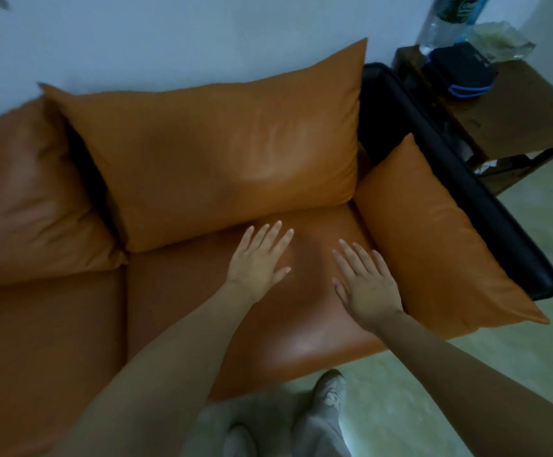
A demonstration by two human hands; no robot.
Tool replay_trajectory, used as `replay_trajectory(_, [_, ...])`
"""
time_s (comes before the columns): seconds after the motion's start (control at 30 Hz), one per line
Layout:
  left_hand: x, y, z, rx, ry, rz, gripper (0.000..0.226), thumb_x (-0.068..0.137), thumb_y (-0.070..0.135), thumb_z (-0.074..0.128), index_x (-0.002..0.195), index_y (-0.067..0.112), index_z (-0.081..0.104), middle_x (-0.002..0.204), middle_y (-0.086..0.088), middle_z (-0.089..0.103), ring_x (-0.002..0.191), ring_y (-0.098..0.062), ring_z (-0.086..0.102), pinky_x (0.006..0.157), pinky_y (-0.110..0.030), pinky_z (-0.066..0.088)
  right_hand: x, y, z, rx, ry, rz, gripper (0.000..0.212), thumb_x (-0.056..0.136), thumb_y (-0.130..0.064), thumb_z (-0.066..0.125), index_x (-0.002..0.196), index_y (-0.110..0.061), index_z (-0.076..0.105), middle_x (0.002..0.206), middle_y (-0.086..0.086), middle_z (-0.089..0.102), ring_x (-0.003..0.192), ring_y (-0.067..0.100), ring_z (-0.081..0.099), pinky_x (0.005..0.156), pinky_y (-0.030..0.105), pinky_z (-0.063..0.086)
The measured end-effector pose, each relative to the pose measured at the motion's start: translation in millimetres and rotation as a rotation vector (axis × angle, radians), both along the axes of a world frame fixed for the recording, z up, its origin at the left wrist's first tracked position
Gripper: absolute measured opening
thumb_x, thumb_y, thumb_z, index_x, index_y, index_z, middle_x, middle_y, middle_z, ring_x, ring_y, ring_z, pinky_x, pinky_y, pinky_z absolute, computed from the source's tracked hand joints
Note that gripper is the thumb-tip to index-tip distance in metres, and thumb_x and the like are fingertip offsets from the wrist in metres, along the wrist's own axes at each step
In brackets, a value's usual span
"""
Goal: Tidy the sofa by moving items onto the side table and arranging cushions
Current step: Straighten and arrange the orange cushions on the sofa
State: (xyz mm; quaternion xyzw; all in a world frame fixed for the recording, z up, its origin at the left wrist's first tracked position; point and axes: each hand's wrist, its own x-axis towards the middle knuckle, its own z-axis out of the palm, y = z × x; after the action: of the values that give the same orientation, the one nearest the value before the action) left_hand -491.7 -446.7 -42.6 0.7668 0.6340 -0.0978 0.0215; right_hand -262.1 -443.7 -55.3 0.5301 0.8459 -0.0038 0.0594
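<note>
Both my hands lie flat, fingers straight and spread, on the orange leather seat cushion [183,301] of the sofa. My left hand [257,262] is just below the big back cushion [222,153], which leans upright against the wall. My right hand [365,282] is beside the smaller arm cushion [440,239], which leans on the black sofa frame [459,179]. A second back cushion [28,192] stands at the left. The wooden side table [529,113] at the top right carries a black pouch [459,72], a clear bottle [446,24] and a glass dish [499,41].
The pale floor [466,367] runs along the sofa's front and right side. My legs and a shoe [329,390] are at the bottom, close to the seat's front edge. The wall [169,37] is right behind the cushions.
</note>
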Motion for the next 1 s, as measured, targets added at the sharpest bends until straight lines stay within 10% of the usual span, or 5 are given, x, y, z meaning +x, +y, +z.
replay_trajectory(0.33, [-168.2, -117.4, 10.4, 0.127, -0.012, 0.317, 0.078, 0.075, 0.05, 0.073, 0.141, 0.02, 0.045, 0.146, -0.009, 0.045, 0.13, -0.024, 0.048, 0.11, -0.046, 0.033, -180.7, -42.3, 20.5, -0.024, 0.133, 0.309, 0.055, 0.097, -0.041, 0.025, 0.139, -0.015, 0.049, 0.148, 0.005, 0.043, 0.135, 0.024, 0.042, 0.112, 0.047, 0.027])
replay_trajectory(0.7, [-270.8, -204.1, 12.8, 0.112, -0.008, 0.681, 0.063, 0.087, 0.049, 0.04, 0.141, 0.019, 0.045, 0.146, -0.01, 0.044, 0.13, -0.025, 0.048, 0.111, -0.045, 0.025, -322.9, -62.1, 8.7, -0.104, 0.175, 0.675, 0.053, 0.097, -0.039, 0.027, 0.14, -0.015, 0.047, 0.15, 0.006, 0.04, 0.136, 0.025, 0.04, 0.109, 0.047, 0.024])
replay_trajectory(1.0, [-337.7, -300.3, 25.6, 0.106, -0.016, 0.983, 0.076, 0.075, 0.05, 0.073, 0.14, 0.018, 0.047, 0.142, -0.01, 0.049, 0.127, -0.026, 0.051, 0.11, -0.044, 0.022, -441.1, -116.8, 19.6, -0.113, 0.153, 0.946, 0.053, 0.097, -0.038, 0.027, 0.14, -0.015, 0.048, 0.148, 0.005, 0.043, 0.134, 0.025, 0.044, 0.107, 0.047, 0.024])
